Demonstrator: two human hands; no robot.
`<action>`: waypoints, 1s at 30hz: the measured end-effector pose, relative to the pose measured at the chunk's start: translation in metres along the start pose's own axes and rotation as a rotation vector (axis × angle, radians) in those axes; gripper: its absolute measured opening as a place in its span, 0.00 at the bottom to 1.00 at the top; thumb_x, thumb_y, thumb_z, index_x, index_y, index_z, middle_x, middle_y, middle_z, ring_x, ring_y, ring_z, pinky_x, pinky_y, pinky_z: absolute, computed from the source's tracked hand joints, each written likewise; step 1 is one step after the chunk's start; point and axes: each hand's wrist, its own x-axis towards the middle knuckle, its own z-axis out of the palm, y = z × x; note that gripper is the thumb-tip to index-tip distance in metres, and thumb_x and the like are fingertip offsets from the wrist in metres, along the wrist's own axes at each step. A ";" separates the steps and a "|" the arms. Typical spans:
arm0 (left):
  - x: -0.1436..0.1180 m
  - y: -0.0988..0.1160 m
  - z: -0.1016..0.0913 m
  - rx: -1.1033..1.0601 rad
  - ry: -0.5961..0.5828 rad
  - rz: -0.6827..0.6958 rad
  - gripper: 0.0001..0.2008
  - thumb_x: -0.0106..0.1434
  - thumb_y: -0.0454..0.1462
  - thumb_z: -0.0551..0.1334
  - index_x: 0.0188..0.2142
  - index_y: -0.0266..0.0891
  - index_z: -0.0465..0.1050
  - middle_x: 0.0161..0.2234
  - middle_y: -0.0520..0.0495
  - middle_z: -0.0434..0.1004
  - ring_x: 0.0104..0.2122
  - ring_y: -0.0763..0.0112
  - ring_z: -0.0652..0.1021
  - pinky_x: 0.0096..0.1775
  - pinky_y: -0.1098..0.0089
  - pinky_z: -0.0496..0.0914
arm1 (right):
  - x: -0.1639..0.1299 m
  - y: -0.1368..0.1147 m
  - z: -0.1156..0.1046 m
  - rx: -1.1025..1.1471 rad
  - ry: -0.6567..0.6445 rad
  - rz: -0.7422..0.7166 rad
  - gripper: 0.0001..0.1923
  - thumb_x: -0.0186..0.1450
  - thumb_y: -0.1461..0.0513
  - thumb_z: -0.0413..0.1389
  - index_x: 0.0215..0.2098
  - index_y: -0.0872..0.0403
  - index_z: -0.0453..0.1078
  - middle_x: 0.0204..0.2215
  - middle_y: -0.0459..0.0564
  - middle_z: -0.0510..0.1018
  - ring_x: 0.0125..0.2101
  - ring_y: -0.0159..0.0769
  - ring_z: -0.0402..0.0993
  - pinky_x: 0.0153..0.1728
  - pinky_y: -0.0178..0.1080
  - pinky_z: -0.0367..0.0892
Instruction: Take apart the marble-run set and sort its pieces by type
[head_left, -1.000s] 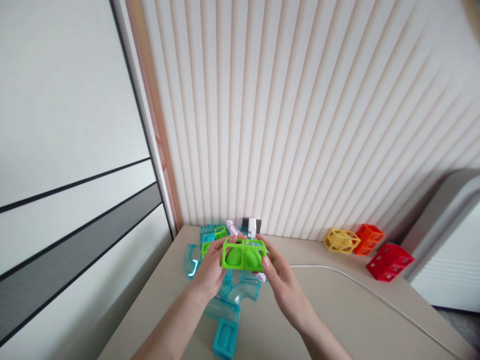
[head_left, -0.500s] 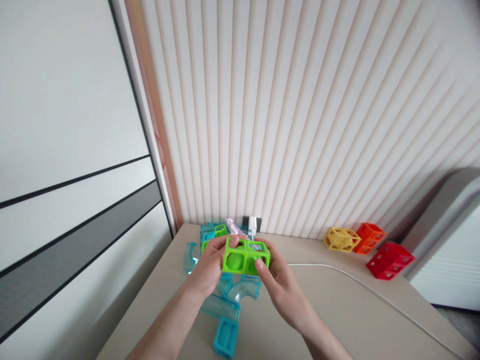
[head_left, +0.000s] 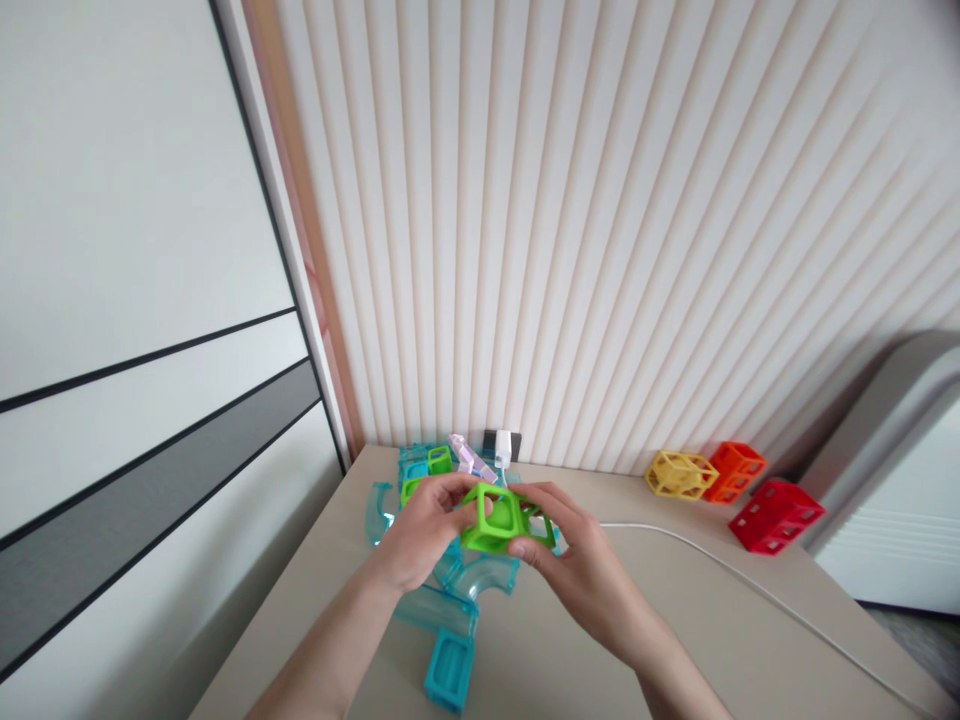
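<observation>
Head view: bright green open-frame plastic cube block (head_left: 501, 520), looks like two hollow cubes joined side by side, sits lifted above the beige tabletop (head_left: 675, 640), pinched between both hands at frame centre-bottom. Long axis runs roughly 9-to-3 o'clock, tilted so its open top face tips toward the camera. Left hand (head_left: 420, 525) grips the 9 o'clock end, fingers curled shut over the top edge w/ thumb on the near side. Right hand (head_left: 581, 560) closes on the 3 o'clock end, thumb pressing the near lower edge, fingers wrapped behind. Both hands touch the block; neither is clearly nearer, each takes one end.

Block surface: glossy lime green, thin struts, square windows, hollow inside; can't tell if the two halves are fully seated.

Under the hands, at approx 6 o'clock: clear teal curved track pieces (head_left: 457, 590) and a teal rectangular tray piece (head_left: 448, 672) lie on the table. At 12 o'clock by the ribbed wall: white plug adapter (head_left: 502, 447) w/ a white cable (head_left: 750, 590) trailing toward 4 o'clock. Well apart at 2–3 o'clock: yellow lattice cube (head_left: 681, 474), orange lattice cube (head_left: 736, 470), red lattice block (head_left: 776, 515).
</observation>
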 end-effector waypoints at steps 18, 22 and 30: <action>-0.013 0.003 0.019 0.123 -0.026 0.092 0.18 0.61 0.42 0.73 0.47 0.40 0.73 0.43 0.46 0.81 0.42 0.63 0.81 0.45 0.65 0.76 | 0.006 0.007 0.020 0.356 0.159 0.299 0.37 0.64 0.33 0.51 0.40 0.56 0.81 0.27 0.48 0.77 0.30 0.37 0.70 0.31 0.36 0.68; -0.017 0.008 0.025 0.005 -0.048 0.053 0.20 0.60 0.41 0.74 0.47 0.41 0.70 0.43 0.46 0.82 0.44 0.62 0.82 0.44 0.65 0.77 | 0.001 0.009 0.021 0.418 0.143 0.415 0.38 0.64 0.32 0.51 0.47 0.54 0.81 0.35 0.51 0.82 0.41 0.45 0.76 0.41 0.41 0.71; -0.019 0.006 0.029 0.117 0.055 0.081 0.17 0.60 0.42 0.73 0.43 0.40 0.70 0.38 0.46 0.81 0.39 0.65 0.81 0.42 0.67 0.77 | -0.007 0.013 0.023 0.460 0.183 0.433 0.36 0.66 0.35 0.52 0.54 0.52 0.77 0.44 0.50 0.82 0.50 0.46 0.74 0.52 0.43 0.68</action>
